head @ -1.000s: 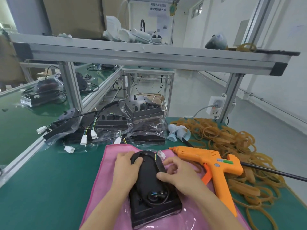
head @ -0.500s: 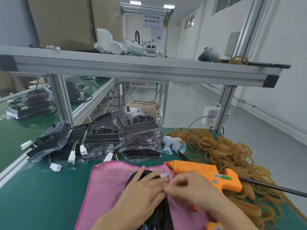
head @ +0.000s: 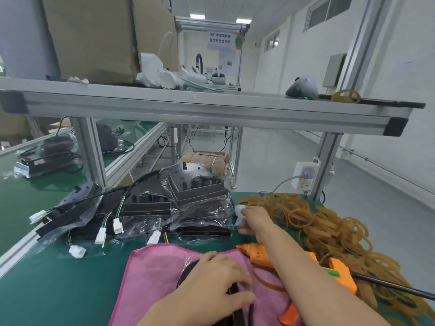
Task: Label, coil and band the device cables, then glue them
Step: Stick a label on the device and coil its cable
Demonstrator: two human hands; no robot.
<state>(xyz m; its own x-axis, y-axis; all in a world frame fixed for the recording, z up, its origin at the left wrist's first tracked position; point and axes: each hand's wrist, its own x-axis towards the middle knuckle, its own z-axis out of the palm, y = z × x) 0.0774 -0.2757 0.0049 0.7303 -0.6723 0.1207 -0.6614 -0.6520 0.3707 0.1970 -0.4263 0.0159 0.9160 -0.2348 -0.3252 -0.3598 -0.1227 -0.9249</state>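
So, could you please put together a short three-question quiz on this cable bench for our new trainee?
1. True or false: the right hand is gripping the orange glue gun.
2. What lies heaped on the green bench beyond the glue gun? A) cable ties B) rubber bands C) screws
3. Fill in: the left hand rests on the black device, which lies on a ____ cloth.

Key:
1. False; it reaches over the gun to the pale blue roll by the bagged devices.
2. B
3. pink
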